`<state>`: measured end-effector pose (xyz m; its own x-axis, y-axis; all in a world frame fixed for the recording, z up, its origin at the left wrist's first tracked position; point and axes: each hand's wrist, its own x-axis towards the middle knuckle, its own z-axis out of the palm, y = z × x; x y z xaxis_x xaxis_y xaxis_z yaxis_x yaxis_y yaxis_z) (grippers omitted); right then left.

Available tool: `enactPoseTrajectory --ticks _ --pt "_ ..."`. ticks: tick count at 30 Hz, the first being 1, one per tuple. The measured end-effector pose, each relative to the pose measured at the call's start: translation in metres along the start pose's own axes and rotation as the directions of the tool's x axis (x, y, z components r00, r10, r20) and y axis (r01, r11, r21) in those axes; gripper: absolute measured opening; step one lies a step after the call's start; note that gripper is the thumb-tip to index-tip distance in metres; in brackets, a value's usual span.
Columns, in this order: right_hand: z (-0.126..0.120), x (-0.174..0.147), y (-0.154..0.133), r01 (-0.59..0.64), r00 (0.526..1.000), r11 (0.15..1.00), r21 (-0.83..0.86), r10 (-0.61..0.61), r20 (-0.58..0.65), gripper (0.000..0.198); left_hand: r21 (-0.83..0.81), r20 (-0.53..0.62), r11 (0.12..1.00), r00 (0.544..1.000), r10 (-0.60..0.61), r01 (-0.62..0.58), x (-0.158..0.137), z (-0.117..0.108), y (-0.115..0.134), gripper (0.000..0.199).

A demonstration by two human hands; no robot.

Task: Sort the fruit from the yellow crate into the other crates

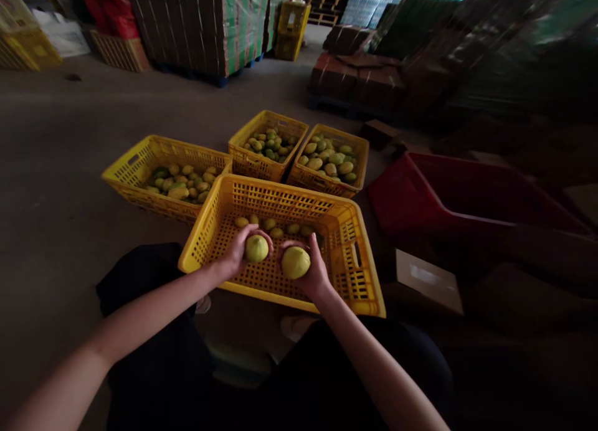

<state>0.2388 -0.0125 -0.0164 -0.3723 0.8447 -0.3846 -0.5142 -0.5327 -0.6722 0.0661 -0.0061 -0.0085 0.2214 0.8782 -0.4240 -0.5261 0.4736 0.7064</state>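
Above a yellow crate [289,198], the left hand [237,251] is cupping one fruit [256,249] in curled fingers, the right hand [318,273] likewise cupping another fruit [296,263] toward four o'clock, tips facing up

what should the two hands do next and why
Probably lower the left hand and right hand slightly: each holds a rounded yellow-green fruit over the nearest yellow plastic crate, and similar fruits lie inside toward its far side.
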Motion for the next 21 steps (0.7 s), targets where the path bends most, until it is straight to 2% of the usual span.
enactPoseTrajectory --ticks 2,3,6,10,14,16,18,21 --pt "-0.002 0.002 0.0 -0.01 1.0 0.998 0.06 0.01 -0.004 0.045 -0.211 -0.114 0.973 0.986 -0.123 0.097 0.003 0.0 0.002 0.039" --pt "-0.004 0.003 0.0 -0.028 1.0 0.995 0.094 0.028 0.004 0.039 -0.293 -0.155 0.95 0.975 -0.16 0.109 0.005 0.0 0.004 0.035" --pt "-0.007 0.005 -0.001 -0.062 0.998 0.983 0.17 0.057 0.035 0.023 -0.405 -0.22 0.907 0.95 -0.22 0.116 0.007 0.001 0.008 0.028" --pt "-0.01 0.009 0.001 -0.087 0.995 0.982 0.168 0.078 0.059 0.022 -0.415 -0.21 0.893 0.936 -0.281 0.175 0.007 0.001 0.008 0.033" --pt "-0.015 0.014 0.006 -0.137 0.99 0.979 0.149 0.13 0.055 0.031 -0.334 -0.159 0.905 0.93 -0.332 0.265 0.007 -0.003 0.003 0.052" --pt "-0.018 0.016 0.008 -0.118 0.993 0.985 0.122 0.116 0.022 0.027 -0.296 -0.148 0.911 0.929 -0.34 0.287 0.009 -0.004 0.002 0.057" --pt "-0.022 0.018 0.01 -0.068 0.997 0.995 0.079 0.07 -0.026 0.019 -0.277 -0.167 0.92 0.929 -0.329 0.276 0.011 -0.005 0.001 0.055" --pt "-0.024 0.019 0.012 0.003 0.996 1.0 0.025 -0.001 -0.091 0.017 -0.296 -0.251 0.934 0.927 -0.278 0.201 0.015 -0.005 0.001 0.043"
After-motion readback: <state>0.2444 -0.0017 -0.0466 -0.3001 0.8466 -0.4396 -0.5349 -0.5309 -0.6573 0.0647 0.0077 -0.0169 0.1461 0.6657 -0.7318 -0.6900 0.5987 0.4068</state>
